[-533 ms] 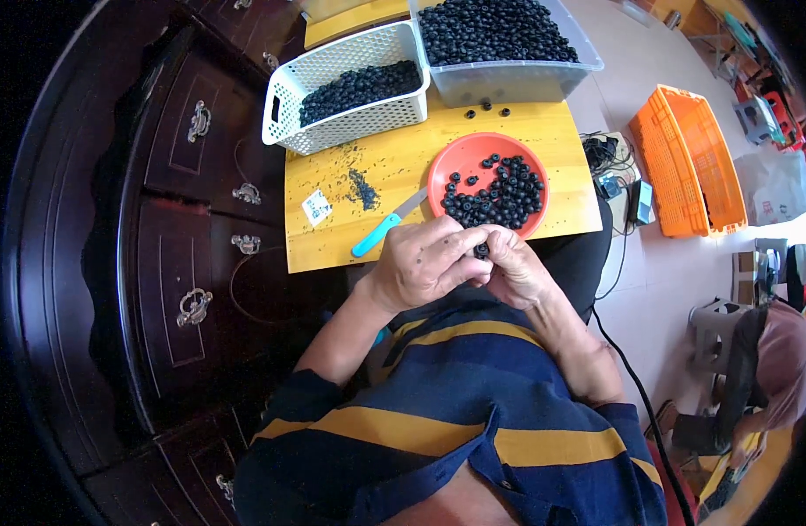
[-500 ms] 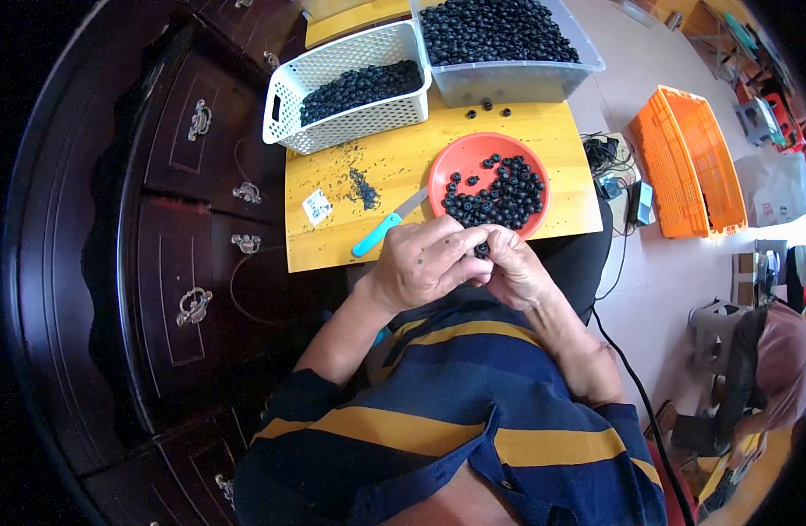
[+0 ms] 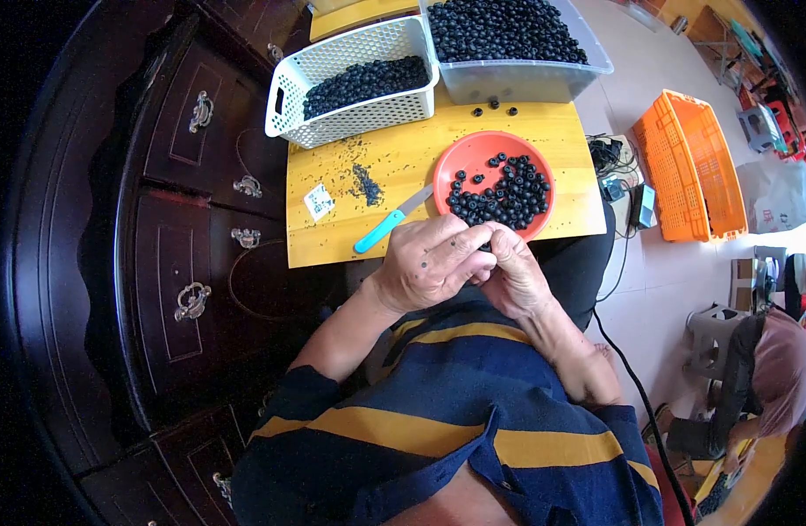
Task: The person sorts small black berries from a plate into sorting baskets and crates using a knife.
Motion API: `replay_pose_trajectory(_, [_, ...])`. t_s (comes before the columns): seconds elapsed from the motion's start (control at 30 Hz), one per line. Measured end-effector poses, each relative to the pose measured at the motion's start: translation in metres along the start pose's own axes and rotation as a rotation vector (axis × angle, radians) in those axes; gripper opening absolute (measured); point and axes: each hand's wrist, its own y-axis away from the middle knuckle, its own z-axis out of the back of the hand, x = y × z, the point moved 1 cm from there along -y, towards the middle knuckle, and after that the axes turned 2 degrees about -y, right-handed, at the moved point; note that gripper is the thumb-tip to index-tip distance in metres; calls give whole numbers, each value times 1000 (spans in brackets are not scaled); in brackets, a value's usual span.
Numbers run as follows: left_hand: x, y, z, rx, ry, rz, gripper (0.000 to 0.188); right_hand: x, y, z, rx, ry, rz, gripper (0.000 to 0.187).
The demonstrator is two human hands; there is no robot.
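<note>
Nearest the body, over the near edge of the small yellow table (image 3: 403,167), the left hand (image 3: 425,263) and the right hand (image 3: 512,276) press together, fingers curled narrow around a small dark berry (image 3: 484,248) pinched between their tips; which hand carries it I cannot tell. Just beyond the knuckles lies a knife with a turquoise handle (image 3: 381,231), its blade reaching the rim of the orange plate (image 3: 455,162), which sits toward the table's right edge and holds a heap of dark berries (image 3: 504,193). Left of the knife lie dark scraps (image 3: 365,186) and a small white packet (image 3: 319,202). At the far edge stand a white perforated basket (image 3: 368,118) at the left corner and a clear tub (image 3: 525,79) at the right, both filled with the same berries; three loose berries (image 3: 494,108) lie before the tub.
</note>
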Motion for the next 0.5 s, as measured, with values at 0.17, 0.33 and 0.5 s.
replay_pose_trajectory(0.17, [2, 3, -2, -39, 65, 26, 30, 1, 0, -2, 16, 2, -23, 35])
replay_pose_trajectory(0.33, [5, 5, -4, -20, 85, 41, 27, 1, -1, 4, 18, 16, -44, 34])
replay_pose_trajectory(0.5, [4, 3, -3, 8, 77, 52, 28, 1, -1, 11, 31, 9, -76, 34])
